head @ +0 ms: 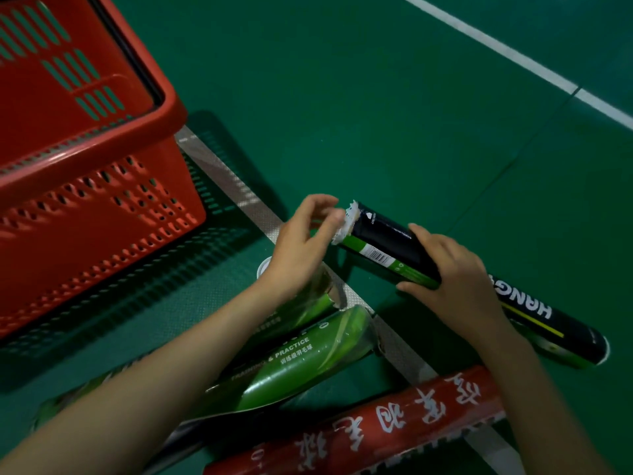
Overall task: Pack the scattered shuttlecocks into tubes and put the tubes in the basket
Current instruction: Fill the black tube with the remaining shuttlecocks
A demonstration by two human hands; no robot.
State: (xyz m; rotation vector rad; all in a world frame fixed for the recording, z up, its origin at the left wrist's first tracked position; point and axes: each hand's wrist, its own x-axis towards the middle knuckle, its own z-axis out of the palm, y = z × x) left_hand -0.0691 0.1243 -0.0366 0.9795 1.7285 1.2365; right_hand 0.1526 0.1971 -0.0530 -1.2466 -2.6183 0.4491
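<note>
A black tube [383, 241] with green on its side lies on the green floor [376, 97], slanting from the middle of the view down to the right. The right grip [455, 282], a bare hand, is wrapped round the middle of this tube, with the fingers over the top and the thumb on the near side. At the tube's open end, which points up and to the left, the white feathers of a shuttlecock [349, 217] stick out. The left grip [301, 248], the other bare hand, is right at that end. Its fingers are bent and their tips touch the feathers, but the hand is blurry, so I cannot tell if it is pinching them or only touching. A big red basket [102, 145] with holes in its sides stands on the floor to the left, well apart from the black tube. Two green tubes [301, 358] lie side by side under the left arm. A red tube [394, 419] with white writing lies nearest, at the bottom. A small white round thing [263, 267] peeks out beside the left wrist, partly hidden. A grey strip [222, 169] runs across the floor under the tubes, and a white line [496, 49] crosses the far corner.
</note>
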